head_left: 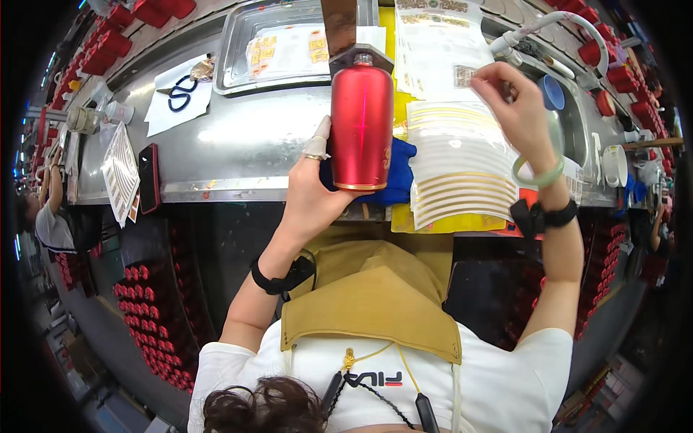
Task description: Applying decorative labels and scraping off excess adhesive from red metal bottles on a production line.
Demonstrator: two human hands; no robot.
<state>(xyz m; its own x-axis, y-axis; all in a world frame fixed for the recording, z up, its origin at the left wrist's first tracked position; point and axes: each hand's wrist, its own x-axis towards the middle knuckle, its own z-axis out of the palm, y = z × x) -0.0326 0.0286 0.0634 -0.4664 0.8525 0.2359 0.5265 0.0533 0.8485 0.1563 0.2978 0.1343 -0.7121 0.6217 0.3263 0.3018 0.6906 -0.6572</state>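
Observation:
My left hand is closed round the lower left side of a glossy red bottle, its thumb by the gold-edged base. White wrapping covers one finger. The bottle lies with its neck pointing away, at a dark metal bracket, and a thin pink light cross falls on its body. My right hand is raised over the printed white sheets at the right, fingertips drawn together in a pinch. Whether anything small is between them I cannot make out. A small dark printed patch shows beside those fingertips.
Curved gold-striped sheets lie on yellow plastic, with a blue cloth beside them. A metal tray holds water and gold decals. Scissors, a red phone, a faucet and a blue bowl surround the bench.

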